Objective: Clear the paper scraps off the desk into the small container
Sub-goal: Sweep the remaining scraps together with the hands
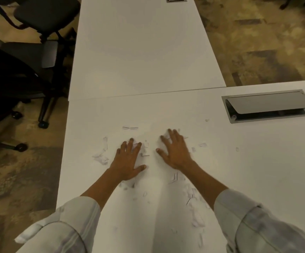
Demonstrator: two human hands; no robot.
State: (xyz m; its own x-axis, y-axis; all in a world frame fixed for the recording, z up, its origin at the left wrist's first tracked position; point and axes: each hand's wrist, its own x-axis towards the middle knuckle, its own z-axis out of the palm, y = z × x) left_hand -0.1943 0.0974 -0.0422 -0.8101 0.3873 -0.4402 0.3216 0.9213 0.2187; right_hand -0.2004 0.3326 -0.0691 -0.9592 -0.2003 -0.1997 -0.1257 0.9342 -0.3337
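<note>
Black office chairs (38,24) left of desk; grey cable hatch (270,105) right, lid ajar.

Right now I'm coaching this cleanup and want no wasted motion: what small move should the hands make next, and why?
Probably sweep both hands inward to bunch the scraps. The left hand and right hand lie flat and spread on the desk, with paper scraps scattered on both sides and near the sleeves. No small container is in view, so gathering one pile seems the sensible first step.
</note>
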